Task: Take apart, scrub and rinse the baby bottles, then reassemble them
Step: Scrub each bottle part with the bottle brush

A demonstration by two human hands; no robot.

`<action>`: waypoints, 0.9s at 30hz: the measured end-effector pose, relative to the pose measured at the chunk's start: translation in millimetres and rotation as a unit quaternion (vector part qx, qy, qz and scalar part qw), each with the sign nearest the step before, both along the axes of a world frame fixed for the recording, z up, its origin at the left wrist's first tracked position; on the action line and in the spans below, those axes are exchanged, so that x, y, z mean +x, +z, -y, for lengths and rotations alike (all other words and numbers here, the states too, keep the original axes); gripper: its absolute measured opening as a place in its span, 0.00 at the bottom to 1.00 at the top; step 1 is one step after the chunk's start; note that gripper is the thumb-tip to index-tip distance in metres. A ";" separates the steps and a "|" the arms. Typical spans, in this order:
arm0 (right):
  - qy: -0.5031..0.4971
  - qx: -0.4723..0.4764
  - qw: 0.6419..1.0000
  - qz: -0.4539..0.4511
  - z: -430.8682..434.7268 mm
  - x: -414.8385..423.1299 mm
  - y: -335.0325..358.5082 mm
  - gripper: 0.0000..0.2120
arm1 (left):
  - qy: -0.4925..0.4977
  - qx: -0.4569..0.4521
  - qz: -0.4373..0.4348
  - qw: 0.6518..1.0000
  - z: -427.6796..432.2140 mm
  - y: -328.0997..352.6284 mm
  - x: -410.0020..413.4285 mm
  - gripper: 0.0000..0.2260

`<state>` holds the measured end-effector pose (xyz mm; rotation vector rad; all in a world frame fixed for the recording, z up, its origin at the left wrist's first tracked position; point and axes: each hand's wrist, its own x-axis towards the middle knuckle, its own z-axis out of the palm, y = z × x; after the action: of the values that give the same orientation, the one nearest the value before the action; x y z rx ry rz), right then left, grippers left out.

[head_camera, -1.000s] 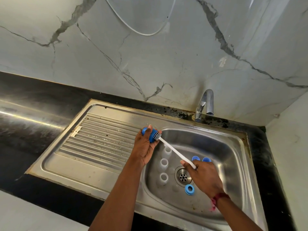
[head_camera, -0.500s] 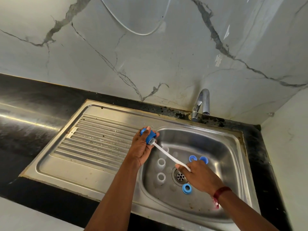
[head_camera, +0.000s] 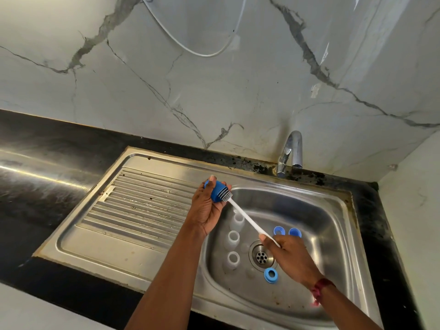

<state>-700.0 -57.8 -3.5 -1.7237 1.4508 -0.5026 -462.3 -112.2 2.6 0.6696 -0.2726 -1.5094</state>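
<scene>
Our left hand (head_camera: pixel 206 210) grips a blue cap (head_camera: pixel 216 192); at its four o'clock, our right hand (head_camera: pixel 292 258) grips the brush (head_camera: pixel 247 216), bristles at the cap's mouth.

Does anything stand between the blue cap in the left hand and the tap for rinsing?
Nothing visible does. The white brush in the right hand touches the open end of the blue cap, but runs toward the drain, not toward the tap.

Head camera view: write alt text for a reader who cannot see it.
A person's left hand holds a blue bottle cap over a steel sink while the right hand holds a white-handled brush, bristles against the cap. Three clear bottles stand open in the basin, with three blue rings near the drain.
</scene>
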 end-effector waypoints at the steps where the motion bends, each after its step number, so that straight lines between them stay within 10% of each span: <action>1: 0.008 -0.003 1.000 -0.016 -1.3 -4.8 -2.9 0.28 | 0.005 0.014 0.003 1.000 0.3 1.8 0.5 0.17; 8: -0.006 -0.063 0.997 -0.050 -3.3 -43.1 -19.1 0.25 | 0.014 0.036 0.038 0.999 -0.2 -13.6 11.3 0.42; 15: -0.054 -0.078 0.995 -0.040 8.0 -48.5 -4.8 0.25 | -0.027 0.047 0.206 0.977 -12.3 -17.4 0.6 0.19; 27: 0.017 -0.058 0.992 -0.113 21.1 -50.1 -1.3 0.26 | 0.040 -0.055 0.696 0.715 -16.1 -22.6 16.7 0.29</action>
<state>-750.1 -78.9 -4.8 -1.9452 1.5718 -0.3898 -445.5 -96.1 -20.1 1.6069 -1.4356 -0.5947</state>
